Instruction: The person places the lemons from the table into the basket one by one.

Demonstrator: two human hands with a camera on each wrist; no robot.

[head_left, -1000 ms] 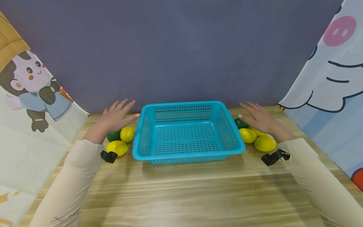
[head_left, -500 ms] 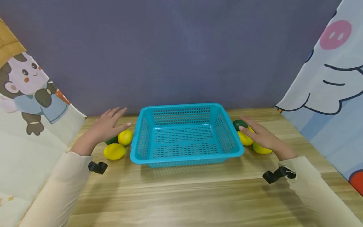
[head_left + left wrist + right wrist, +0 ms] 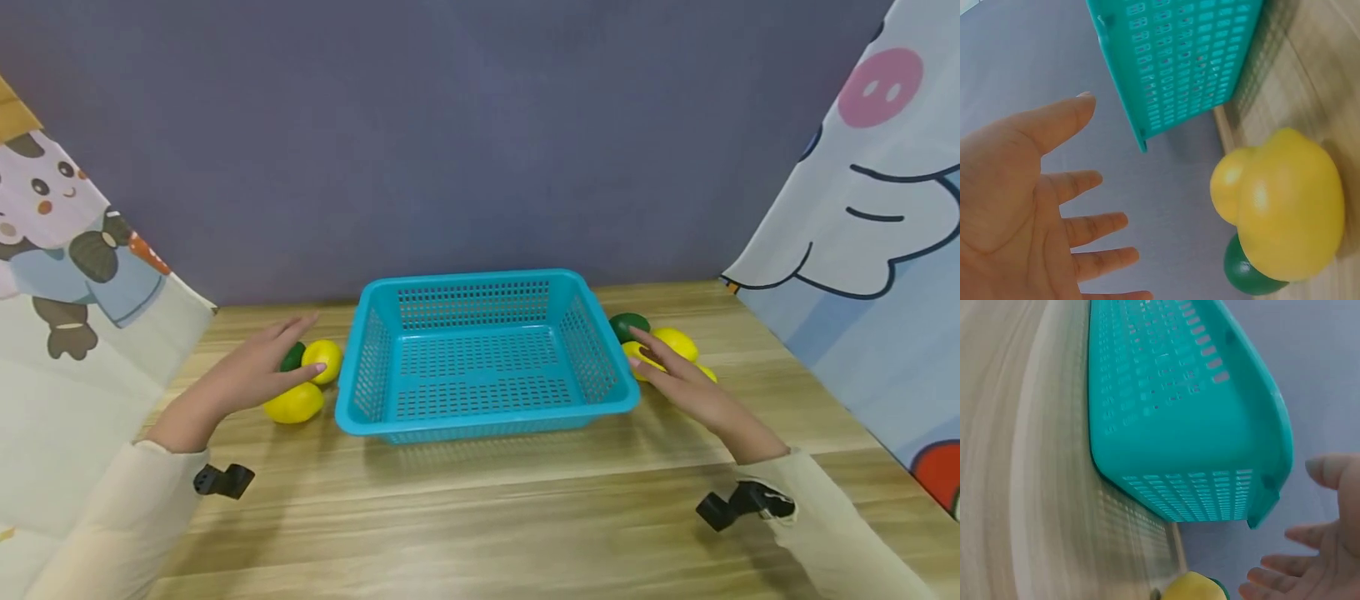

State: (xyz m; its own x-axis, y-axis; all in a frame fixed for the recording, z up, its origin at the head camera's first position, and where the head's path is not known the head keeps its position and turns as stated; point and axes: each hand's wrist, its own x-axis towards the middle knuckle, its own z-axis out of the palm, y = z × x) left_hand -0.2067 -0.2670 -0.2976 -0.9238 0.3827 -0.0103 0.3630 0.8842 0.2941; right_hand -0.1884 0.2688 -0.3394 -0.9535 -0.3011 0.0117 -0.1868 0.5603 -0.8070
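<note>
A blue plastic basket (image 3: pixel 487 419) stands on the table between my hands, bare inside. My left hand (image 3: pixel 251 375) hovers over the left fruit group, thumb spread and fingers straight, holding nothing. Beside it lie a round yellow lemon (image 3: pixel 322 358), a longer yellow lemon (image 3: pixel 292 407) and a dark green fruit (image 3: pixel 291 358), partly hidden by the hand. My right hand (image 3: pixel 693 392) reaches over the right group with relaxed fingers, gripping nothing. Around it are a dark green fruit (image 3: pixel 628 323) and several yellow lemons (image 3: pixel 675 343), some partly covered by the hand.
The wooden table (image 3: pixel 480 517) extends in front of the basket. A grey-purple backdrop (image 3: pixel 480 133) rises behind its far edge. Cartoon-printed cloths hang at both sides, the left cloth (image 3: pixel 90 400) and the right cloth (image 3: pixel 862 333). A small black camera sits on each wrist.
Both hands have drawn back toward me and lower over the fruit, the left also moving leftward. The basket and fruit keep their places, with a slight shift of the head view.
</note>
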